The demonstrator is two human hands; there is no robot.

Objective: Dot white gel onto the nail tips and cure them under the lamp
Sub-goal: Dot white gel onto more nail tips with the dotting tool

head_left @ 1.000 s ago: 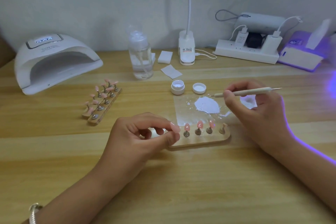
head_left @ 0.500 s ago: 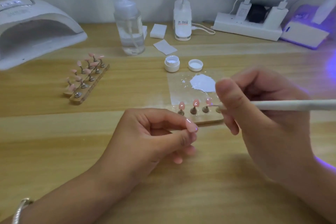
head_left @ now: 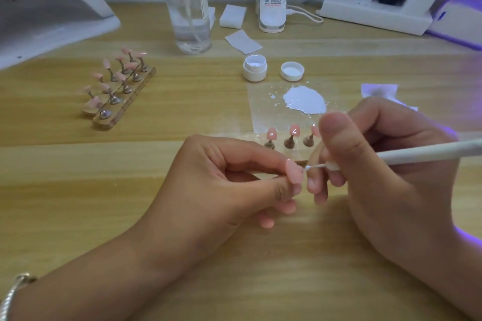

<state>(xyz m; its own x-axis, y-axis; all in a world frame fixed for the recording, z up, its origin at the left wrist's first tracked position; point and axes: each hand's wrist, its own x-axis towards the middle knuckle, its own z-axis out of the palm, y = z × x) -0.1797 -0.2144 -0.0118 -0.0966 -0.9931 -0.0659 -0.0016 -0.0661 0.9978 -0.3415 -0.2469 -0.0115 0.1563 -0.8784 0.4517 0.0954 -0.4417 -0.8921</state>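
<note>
Pinching one pink nail tip [head_left: 294, 173] between thumb and forefinger, left hand [head_left: 208, 190]; right hand [head_left: 386, 177] grips dotting pen [head_left: 427, 153], its point touching the tip's edge. White gel puddle [head_left: 305, 99] at 12 o'clock; curing lamp [head_left: 52, 13] at 10 o'clock.

Bare tabletop [head_left: 78, 203] across the near left and along the near edge. Far left walled by curing lamp [head_left: 52, 15], nail stand [head_left: 122, 91] just in front; far centre crowded by bottle [head_left: 189, 8], gel jar [head_left: 255, 68], lid [head_left: 292, 71], gel smear [head_left: 305, 99].
</note>
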